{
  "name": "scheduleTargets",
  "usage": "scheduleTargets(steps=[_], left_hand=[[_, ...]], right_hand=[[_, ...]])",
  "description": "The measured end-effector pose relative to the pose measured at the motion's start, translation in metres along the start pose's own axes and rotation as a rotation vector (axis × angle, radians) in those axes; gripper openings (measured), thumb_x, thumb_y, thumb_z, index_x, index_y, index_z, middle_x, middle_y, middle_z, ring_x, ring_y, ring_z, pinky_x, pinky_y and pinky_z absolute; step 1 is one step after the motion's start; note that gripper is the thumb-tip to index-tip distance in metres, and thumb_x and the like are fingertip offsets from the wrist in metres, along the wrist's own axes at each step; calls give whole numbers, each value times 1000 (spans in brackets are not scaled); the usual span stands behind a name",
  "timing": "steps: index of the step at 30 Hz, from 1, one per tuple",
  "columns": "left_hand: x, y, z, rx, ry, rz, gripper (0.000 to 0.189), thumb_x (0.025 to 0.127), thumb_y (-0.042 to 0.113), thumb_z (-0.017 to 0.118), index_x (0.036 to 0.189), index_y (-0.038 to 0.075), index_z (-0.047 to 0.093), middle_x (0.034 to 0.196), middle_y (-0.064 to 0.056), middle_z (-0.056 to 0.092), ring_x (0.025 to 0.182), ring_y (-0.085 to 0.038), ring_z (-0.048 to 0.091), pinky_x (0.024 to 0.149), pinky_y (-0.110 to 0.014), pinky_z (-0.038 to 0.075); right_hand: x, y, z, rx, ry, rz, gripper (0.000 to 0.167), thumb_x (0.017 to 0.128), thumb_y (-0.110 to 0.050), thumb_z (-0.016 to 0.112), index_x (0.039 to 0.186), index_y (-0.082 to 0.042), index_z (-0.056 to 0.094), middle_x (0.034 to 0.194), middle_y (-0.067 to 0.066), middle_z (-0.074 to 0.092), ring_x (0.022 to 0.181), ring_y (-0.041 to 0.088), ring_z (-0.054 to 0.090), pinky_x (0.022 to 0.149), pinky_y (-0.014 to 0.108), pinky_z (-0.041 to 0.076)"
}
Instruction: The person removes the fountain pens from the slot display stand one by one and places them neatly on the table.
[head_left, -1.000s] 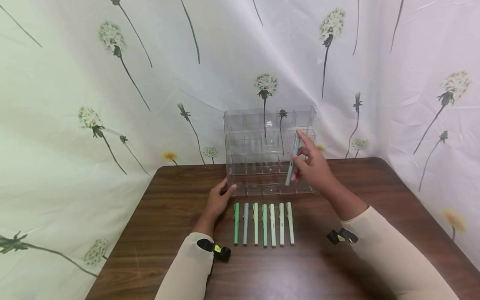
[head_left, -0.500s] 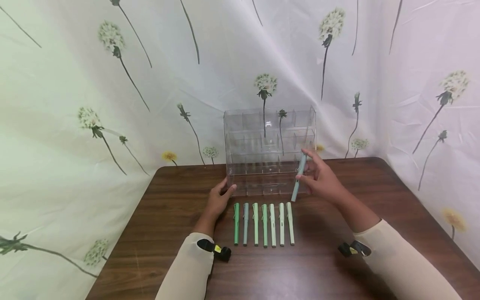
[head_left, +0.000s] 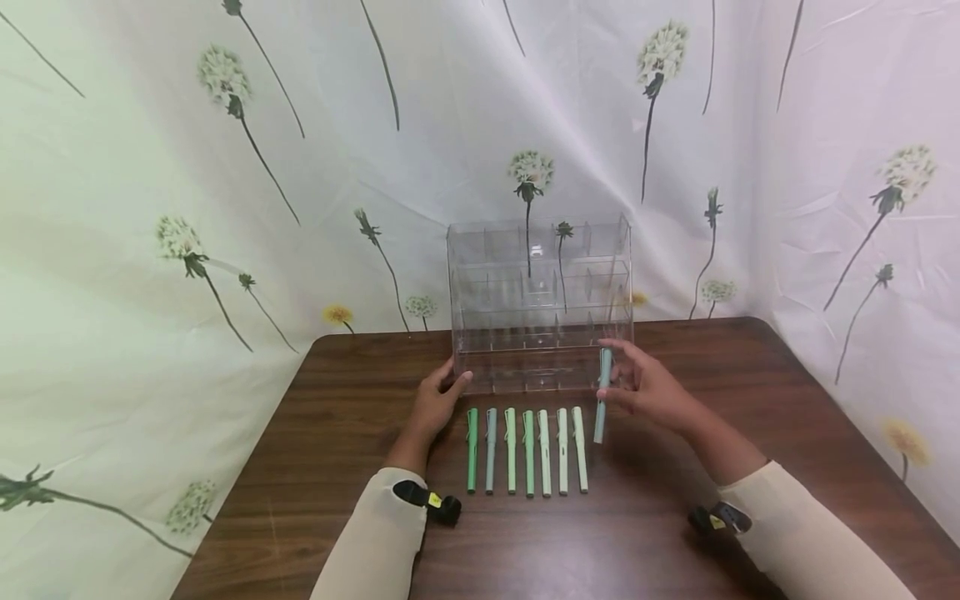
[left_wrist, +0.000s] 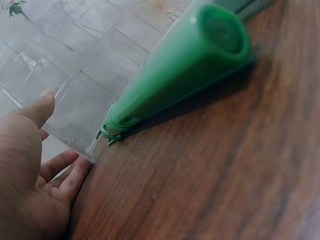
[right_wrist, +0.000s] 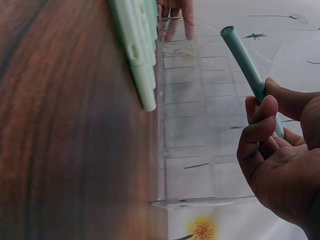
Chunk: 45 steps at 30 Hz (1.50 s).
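Note:
My right hand [head_left: 651,390] pinches a pale teal pen [head_left: 600,423] between thumb and fingers. The pen stands nearly upright, raised off the table, to the right of a row of pens. In the right wrist view, one end of it sticks out past the thumb. My left hand [head_left: 437,402] holds the lower left corner of a clear plastic tiered organizer [head_left: 540,387], thumb in front and fingers around the side. The row lies side by side before the organizer: a dark green pen [head_left: 472,452] at the left, a grey-blue pen [head_left: 491,452], then several pale green ones.
The brown wooden table [head_left: 337,500] carries the organizer near its back edge. A white cloth [head_left: 420,167] with dandelion prints hangs behind it and along both sides.
My right hand has lowered the teal pen from in front of the organizer's upper tiers, slightly right and toward me, to beside the row. My left hand stays at the organizer's corner.

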<state>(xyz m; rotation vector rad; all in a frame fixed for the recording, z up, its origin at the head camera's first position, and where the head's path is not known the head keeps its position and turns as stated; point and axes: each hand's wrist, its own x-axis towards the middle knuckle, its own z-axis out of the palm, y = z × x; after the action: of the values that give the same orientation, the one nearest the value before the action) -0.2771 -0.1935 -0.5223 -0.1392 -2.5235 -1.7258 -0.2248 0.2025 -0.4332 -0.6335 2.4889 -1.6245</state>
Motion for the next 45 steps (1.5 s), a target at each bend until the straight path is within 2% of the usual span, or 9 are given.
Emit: scheduleTargets(steps=[10,15,21,28,38,45], left_hand=[[0,1,1,19,2,22,71,109,47,68,170,22,42,166,-16,54,153,-38,54,124,-59,44],[1,5,1,10,4,35,69,109,45,68,169,22,43,165,-16,56,151,-37,55,123,-59,45],[1,5,0,14,0,41,68,110,42,68,170,20,42,164,-17,56,152,-37,54,124,-58,45],[1,5,-1,6,-1,44,69,110,43,68,170,21,43,162,-18,58,150,-38,56,123,-59,46],[-1,2,-1,5,-4,25,69,109,44,68,170,23,42,163,-16,58,151,-36,56,122,-58,46],[-2,1,0,7,1,21,70,109,43,69,170,23,42,165,-15,56,152,-36,54,123,-58,46]], right_hand=[[-9,17,2,55,-56,57,91,95,-4,83,170,-9,31,94,11,67,62,16,61,56,34,57],[-11,26,2,67,-68,66,90,94,-1,81,169,-6,30,94,14,68,62,16,62,57,34,58],[-12,33,4,47,-89,93,90,95,-1,79,169,-4,29,94,16,68,60,16,61,57,33,58],[-13,37,9,15,-113,125,91,95,-6,82,169,-3,29,93,12,69,60,17,62,58,34,59],[-14,46,15,0,-142,110,87,96,-7,81,167,-1,32,86,6,66,60,18,63,55,31,55],[-14,52,21,-17,-169,117,88,96,-9,82,167,-1,30,87,8,68,63,20,66,56,32,56]])
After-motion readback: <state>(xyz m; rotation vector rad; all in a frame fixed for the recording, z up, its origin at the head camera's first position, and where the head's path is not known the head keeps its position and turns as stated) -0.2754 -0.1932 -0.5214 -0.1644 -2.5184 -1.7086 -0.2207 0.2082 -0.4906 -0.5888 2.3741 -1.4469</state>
